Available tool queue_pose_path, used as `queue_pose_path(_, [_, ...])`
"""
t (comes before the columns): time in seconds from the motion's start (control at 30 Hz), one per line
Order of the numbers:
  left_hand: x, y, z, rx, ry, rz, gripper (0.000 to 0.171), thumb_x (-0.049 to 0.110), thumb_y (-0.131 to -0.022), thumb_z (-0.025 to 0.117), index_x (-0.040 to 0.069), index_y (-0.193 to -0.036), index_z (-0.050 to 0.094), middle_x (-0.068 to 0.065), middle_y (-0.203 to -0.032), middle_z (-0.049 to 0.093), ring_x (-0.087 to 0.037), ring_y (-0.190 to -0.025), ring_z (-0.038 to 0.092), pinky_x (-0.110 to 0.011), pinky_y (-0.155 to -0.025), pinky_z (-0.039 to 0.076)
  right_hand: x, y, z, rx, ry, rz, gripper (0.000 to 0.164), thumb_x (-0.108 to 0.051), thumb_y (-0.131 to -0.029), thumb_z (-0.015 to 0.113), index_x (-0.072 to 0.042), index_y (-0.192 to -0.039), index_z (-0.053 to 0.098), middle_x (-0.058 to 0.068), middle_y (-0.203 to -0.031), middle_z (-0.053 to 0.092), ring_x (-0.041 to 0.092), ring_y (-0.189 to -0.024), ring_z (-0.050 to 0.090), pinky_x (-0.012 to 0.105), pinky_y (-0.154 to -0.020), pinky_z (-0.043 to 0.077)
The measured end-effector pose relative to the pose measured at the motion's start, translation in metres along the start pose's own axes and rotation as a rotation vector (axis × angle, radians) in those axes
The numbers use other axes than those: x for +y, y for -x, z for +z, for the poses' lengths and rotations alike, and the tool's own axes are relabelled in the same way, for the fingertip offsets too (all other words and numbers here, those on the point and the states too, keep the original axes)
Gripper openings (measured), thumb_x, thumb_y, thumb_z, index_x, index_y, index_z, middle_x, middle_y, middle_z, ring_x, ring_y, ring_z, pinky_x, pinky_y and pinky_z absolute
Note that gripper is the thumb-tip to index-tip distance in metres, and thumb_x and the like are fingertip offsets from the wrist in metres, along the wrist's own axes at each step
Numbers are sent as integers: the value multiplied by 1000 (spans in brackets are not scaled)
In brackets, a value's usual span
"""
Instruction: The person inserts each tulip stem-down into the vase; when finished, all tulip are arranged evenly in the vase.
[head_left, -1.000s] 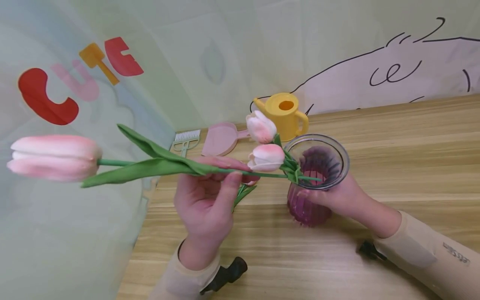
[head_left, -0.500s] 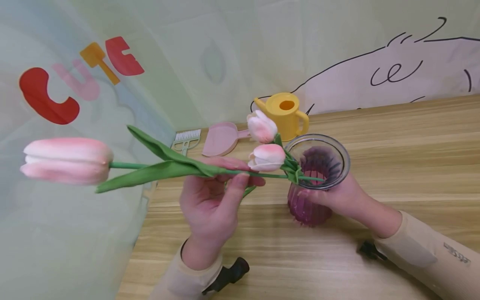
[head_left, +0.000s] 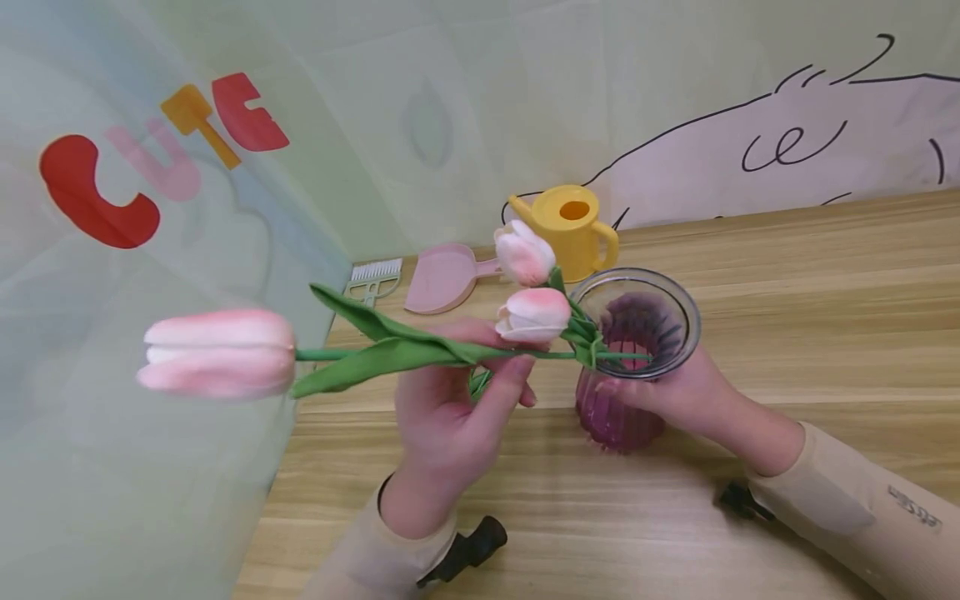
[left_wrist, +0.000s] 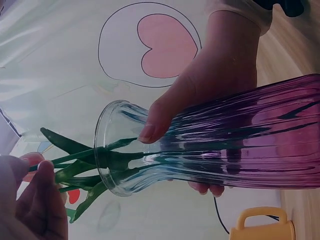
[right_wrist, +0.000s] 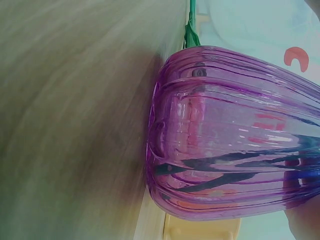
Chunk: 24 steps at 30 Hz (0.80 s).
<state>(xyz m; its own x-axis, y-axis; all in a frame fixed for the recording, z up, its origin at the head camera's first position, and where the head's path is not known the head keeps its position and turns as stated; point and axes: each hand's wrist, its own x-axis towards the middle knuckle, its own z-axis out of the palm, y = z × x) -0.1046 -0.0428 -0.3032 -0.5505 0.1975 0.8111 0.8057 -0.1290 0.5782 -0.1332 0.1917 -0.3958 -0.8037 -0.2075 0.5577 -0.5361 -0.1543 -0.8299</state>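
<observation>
A pink-and-white artificial tulip (head_left: 217,354) lies almost level in the head view, its green stem pinched between the thumb and fingers of my left hand (head_left: 453,412). The stem's lower end reaches over the rim into a ribbed glass vase (head_left: 618,417), clear at the mouth and purple below. My right hand (head_left: 690,392) grips the vase around its neck. Two more tulips (head_left: 532,315) lean out of the vase's left side, their stems inside it, as the left wrist view shows through the glass (left_wrist: 235,145). Part of another green stem (head_left: 480,382) shows behind my left hand.
Behind the vase stands a yellow watering can (head_left: 573,237). A pink dustpan (head_left: 442,279) and a pale green brush (head_left: 372,282) lie at the back left of the wooden table (head_left: 825,333). A printed cloth backdrop (head_left: 420,75) rises along the back and left.
My left hand has moved right, toward the vase, carrying the tulip along; its stem end sits slightly deeper in the mouth. The right hand and vase have stayed in place.
</observation>
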Motion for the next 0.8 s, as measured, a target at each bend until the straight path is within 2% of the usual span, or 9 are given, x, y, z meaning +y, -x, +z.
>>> queue_pose_path(0.27, [0, 1, 0, -28, -65, -22, 17, -1, -97, 67, -13, -106, 58, -28, -93, 72, -18, -56, 66, -28, -54, 60, 0, -2, 3, -3, -5, 3, 75, 20, -66, 77, -2, -133, 51, 4, -119, 66, 14, -112, 64, 22, -100, 54])
queue_pose_path(0.47, [-3, 0, 3, -60, -67, -15, 15, -6, -95, 67, -10, -107, 59, -27, -92, 73, -18, -57, 67, -27, -55, 60, -2, 2, 2, 31, -17, 15, 77, 23, -64, 77, -4, -132, 53, 3, -118, 67, 13, -111, 65, 20, -100, 53])
queue_pose_path(0.6, [-4, -1, 5, -73, -65, -7, 14, -9, -94, 65, -9, -106, 60, -26, -93, 73, -17, -57, 67, -26, -55, 60, -4, 4, 2, 50, 18, 31, 75, 22, -65, 76, -5, -131, 53, 3, -117, 67, 14, -110, 65, 20, -100, 53])
queue_pose_path(0.8, [-4, 0, 3, -81, -39, 19, 11, -1, -101, 58, -11, -106, 58, -29, -94, 71, -23, -62, 70, -29, -59, 63, -6, 2, 4, 49, 49, 68, 75, 22, -65, 77, -5, -131, 53, 4, -117, 66, 14, -110, 64, 20, -99, 53])
